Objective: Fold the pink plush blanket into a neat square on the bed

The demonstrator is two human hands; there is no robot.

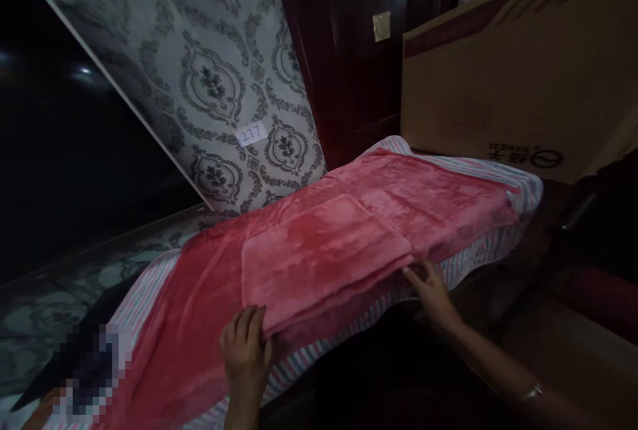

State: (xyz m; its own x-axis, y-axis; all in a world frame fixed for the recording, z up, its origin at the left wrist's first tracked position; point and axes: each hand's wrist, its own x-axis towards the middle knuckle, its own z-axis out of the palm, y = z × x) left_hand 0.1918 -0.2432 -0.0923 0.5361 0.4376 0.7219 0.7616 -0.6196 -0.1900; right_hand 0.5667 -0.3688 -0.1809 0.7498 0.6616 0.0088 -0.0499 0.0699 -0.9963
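Note:
A folded red plush cloth lies in a neat rectangle on top of a larger red plush cloth. The larger one is spread over a long padded board with a striped cover. My left hand has its fingers curled over the near left corner of the folded cloth, the thumb below. At the near right corner, my right hand pinches the edge between thumb and fingers. A bracelet shows on my right wrist.
Behind the board are a patterned wall with a paper label and a dark red door frame. A large cardboard box stands at the back right. A dark, partly pixelated shape and some skin show at the lower left.

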